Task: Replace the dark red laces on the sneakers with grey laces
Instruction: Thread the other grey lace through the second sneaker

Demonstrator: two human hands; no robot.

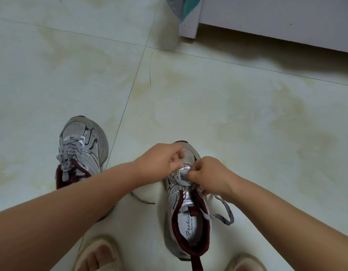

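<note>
Both hands work at the right sneaker [187,202], approx 6 o'clock on the tiled floor [247,114]. Left hand [161,159] has fingers curled at the toe-side eyelets; what it pinches can't be told. Right hand [208,175] is curled tight, pinching the grey lace [222,212], whose loose end trails twd 4 o'clock. Left sneaker [81,151], w/ grey laces, sits at 9 o'clock, apart.
</note>
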